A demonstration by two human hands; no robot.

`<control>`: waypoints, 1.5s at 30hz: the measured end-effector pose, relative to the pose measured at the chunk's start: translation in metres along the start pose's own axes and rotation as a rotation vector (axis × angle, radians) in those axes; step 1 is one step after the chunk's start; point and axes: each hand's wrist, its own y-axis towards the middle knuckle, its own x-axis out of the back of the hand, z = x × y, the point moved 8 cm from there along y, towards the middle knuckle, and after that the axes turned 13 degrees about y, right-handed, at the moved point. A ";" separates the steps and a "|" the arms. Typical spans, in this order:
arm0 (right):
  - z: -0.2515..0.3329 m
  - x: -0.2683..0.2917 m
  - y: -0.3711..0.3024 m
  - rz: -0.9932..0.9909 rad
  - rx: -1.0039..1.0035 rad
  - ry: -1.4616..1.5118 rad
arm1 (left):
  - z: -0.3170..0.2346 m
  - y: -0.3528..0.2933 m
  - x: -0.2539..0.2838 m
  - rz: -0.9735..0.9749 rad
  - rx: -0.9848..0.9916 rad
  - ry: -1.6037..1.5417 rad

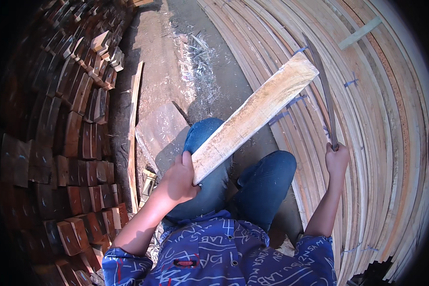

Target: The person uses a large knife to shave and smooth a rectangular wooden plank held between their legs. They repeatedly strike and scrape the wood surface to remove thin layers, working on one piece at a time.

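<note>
A short, pale wooden board slants up and to the right above my knees, its lower end gripped by my left hand. Its far end is rough and slightly wider. Closed around a handle at the right, my right hand holds up a machete with a long, dark, narrow blade. The blade's upper part passes just beside the board's far end; whether they touch I cannot tell. Most of the handle is hidden in my fist.
Cut timber ends are stacked along the left. Long bundled wood strips fill the right. Between them, a flat wooden slab and a thin strip lie on the ground, with wood shavings farther off.
</note>
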 end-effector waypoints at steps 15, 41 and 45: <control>-0.085 -0.144 -0.093 0.405 -0.448 0.763 | -0.001 0.002 0.002 -0.009 -0.031 -0.086; -0.101 -0.146 -0.095 0.434 -0.484 0.940 | 0.000 -0.008 -0.001 -0.017 -0.228 -0.195; -0.108 -0.126 -0.112 0.285 -0.453 0.983 | 0.001 -0.024 -0.017 0.069 -0.193 -0.331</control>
